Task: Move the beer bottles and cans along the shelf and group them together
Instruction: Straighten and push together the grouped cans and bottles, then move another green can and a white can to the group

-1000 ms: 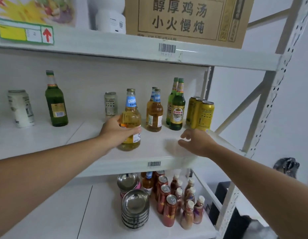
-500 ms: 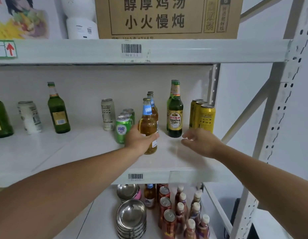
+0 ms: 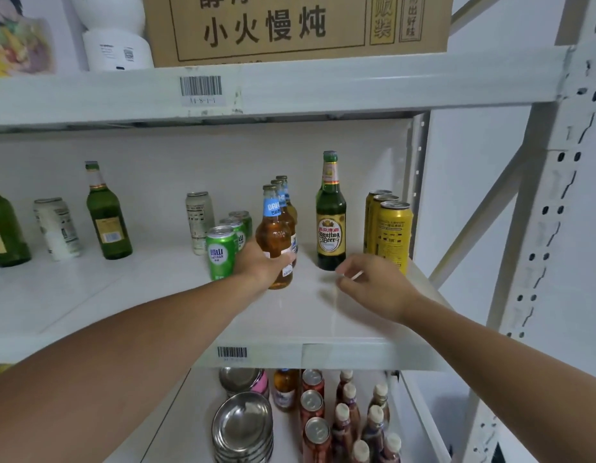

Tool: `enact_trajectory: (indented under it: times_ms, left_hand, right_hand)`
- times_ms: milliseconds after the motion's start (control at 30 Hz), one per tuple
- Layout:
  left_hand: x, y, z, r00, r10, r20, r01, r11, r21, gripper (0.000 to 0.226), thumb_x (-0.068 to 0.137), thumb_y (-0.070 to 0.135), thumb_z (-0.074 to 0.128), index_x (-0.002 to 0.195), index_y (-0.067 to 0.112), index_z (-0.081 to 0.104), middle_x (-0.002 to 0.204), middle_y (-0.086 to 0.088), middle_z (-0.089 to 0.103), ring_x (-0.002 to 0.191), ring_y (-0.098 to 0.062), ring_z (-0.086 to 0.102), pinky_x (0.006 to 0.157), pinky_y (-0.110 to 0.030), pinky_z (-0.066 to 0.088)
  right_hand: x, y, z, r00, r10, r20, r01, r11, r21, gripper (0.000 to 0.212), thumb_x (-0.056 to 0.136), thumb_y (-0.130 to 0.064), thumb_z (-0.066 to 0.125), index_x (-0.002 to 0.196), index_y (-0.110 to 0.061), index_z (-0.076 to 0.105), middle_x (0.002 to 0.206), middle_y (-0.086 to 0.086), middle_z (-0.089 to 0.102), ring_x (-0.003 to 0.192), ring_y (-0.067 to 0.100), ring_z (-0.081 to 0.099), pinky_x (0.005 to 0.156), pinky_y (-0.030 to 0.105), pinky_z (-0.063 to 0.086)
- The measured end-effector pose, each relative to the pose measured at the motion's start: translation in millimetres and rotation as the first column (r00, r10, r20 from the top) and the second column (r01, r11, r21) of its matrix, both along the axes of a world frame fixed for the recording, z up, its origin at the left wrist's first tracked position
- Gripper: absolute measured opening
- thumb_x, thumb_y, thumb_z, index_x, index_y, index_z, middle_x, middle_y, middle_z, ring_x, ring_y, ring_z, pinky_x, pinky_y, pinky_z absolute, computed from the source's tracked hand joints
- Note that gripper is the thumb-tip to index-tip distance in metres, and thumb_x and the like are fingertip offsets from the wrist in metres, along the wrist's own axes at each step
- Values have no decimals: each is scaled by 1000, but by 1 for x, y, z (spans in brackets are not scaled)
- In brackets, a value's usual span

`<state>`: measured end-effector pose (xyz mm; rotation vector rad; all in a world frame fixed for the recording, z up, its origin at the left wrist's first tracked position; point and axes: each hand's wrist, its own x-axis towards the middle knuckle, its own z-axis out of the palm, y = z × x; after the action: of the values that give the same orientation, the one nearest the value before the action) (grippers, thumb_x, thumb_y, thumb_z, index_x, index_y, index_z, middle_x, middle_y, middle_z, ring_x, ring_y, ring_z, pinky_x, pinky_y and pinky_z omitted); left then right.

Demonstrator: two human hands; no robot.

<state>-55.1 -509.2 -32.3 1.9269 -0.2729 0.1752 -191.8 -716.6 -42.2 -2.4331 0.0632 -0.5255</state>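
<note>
The left hand (image 3: 261, 262) wraps its fingers round the front one of three amber glass bottles with blue neck labels (image 3: 275, 235), upright on the white shelf (image 3: 323, 312). Just left of those fingers stand three green cans (image 3: 222, 252). The right hand (image 3: 373, 282), fingers loosely curled and holding nothing, hovers before one dark green Nanjing Beer bottle (image 3: 330, 222) and three yellow cans (image 3: 395, 228).

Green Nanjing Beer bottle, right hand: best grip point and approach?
Grip the Nanjing Beer bottle at its labelled body, from the front. It stands upright; the yellow cans crowd its right, and the free right hand hovers just in front.
</note>
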Motion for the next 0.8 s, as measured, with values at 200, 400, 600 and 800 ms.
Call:
enact_trajectory:
  times_ms: [200, 400, 600, 800]
  left_hand:
    - [-5, 11, -4, 998, -69, -15, 69, 998, 9, 69, 76, 29, 98, 136, 17, 66, 128, -6, 76, 118, -28, 72, 107, -46, 56]
    - [-26, 74, -15, 977, -151, 153, 131, 983, 131, 64, 94, 42, 81, 149, 24, 52, 129, 18, 60, 117, -5, 62, 95, -20, 47]
    - [-33, 212, -4, 942, -260, 214, 138, 877, 461, 35, 96, 55, 66, 126, 37, 71, 122, 25, 73, 115, 13, 64, 95, -14, 51]
    - [-26, 373, 2, 984, -84, 159, -49, 727, 685, 48, 95, 69, 64, 133, 40, 66, 133, 23, 67, 122, 5, 60, 104, -25, 48]
  right_hand:
    - [1, 3, -8, 1000, 1, -10, -1, 999, 37, 12, 96, -33, 73, 107, -28, 74, 106, -9, 73, 95, 13, 70, 91, 41, 60]
    - [4, 24, -2, 998, 37, -52, -38, 999, -12, 20, 95, -42, 73, 111, -31, 72, 110, -8, 72, 96, 14, 72, 91, 38, 59]
    - [22, 80, 5, 987, 152, -59, -154, 988, -26, 20, 95, -47, 73, 109, -32, 73, 108, -11, 71, 95, 9, 67, 87, 33, 58]
    - [59, 176, 13, 968, 244, -59, -247, 967, -65, 29, 96, -55, 69, 105, -28, 75, 104, -8, 73, 97, 11, 68, 92, 41, 58]
